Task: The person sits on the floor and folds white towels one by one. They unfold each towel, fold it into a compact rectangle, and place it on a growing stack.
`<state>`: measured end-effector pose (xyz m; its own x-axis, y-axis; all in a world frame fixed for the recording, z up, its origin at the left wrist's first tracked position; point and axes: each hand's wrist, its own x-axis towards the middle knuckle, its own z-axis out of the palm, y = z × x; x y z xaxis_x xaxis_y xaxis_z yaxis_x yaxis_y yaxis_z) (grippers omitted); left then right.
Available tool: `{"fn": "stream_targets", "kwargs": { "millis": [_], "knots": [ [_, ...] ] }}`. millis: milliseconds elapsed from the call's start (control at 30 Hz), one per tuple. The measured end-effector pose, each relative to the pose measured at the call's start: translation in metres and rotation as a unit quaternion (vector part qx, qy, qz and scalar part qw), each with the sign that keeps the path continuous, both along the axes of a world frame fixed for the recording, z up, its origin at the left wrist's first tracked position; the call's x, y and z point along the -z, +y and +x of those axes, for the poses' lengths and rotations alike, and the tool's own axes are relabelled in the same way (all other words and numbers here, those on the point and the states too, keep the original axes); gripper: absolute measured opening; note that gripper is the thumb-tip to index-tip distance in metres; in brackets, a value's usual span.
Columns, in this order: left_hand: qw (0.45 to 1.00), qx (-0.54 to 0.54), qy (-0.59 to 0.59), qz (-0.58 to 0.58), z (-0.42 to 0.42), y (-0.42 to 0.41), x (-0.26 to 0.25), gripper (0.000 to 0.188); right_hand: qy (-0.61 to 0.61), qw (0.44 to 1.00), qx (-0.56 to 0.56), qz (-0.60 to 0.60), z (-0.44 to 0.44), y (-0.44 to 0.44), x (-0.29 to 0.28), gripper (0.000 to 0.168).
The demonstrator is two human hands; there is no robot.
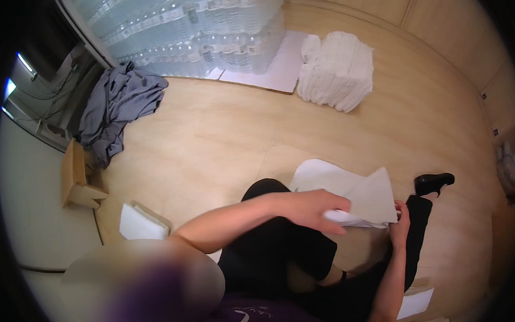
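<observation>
A white cloth (347,187), probably a towel, lies partly unfolded in front of me, between my bent knee and my outstretched leg. Its near edge is gripped by my left hand (312,210), where a fold shows between thumb and fingers. My right hand (401,226) pinches the cloth's near right corner. Farther off on the floor stands a tall stack of folded white cloths (337,73). One folded white piece (142,222) rests on the floor at my left. Another white folded piece (415,302) is partly visible beside my right forearm.
Shrink-wrapped water bottles (185,35) are piled at the back on flat white board (275,71). A crumpled grey cloth (119,102) lies at the left, near a small wooden box-like piece (81,180). My black shoe (432,184) extends right. Wooden panels (444,26) line the far right.
</observation>
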<state>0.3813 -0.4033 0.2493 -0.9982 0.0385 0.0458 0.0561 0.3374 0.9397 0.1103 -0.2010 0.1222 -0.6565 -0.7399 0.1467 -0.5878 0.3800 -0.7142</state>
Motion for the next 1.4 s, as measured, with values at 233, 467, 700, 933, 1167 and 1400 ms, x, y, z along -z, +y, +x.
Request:
{"fn": "stream_targets", "kwargs": {
  "millis": [233,467,700,933,1167,1400],
  "knots": [
    [0.99,0.062,-0.098,0.083,0.05,0.005,-0.059,0.04,-0.133,0.961,0.091,-0.223,0.04,0.019,-0.11,0.028],
    [0.97,0.157,0.043,0.182,0.079,0.013,-0.055,0.027,0.028,0.99,0.105,-0.088,-0.033,0.111,-0.089,0.033],
    [0.938,0.209,0.049,0.274,0.103,0.04,-0.022,0.028,0.091,0.986,0.136,0.019,-0.03,0.096,-0.079,0.029],
    [0.937,-0.315,-0.124,0.091,0.107,-0.108,-0.02,0.038,-0.036,0.998,0.001,0.057,-0.189,0.093,-0.007,0.036],
    [0.768,-0.517,0.106,-0.363,0.101,-0.228,-0.099,0.022,0.275,0.959,0.071,-0.018,-0.231,-0.008,-0.159,0.034],
    [0.83,-0.44,0.062,-0.337,0.131,-0.207,-0.091,0.022,0.107,0.983,0.041,-0.142,-0.16,0.017,-0.208,0.027]
  ]
}}
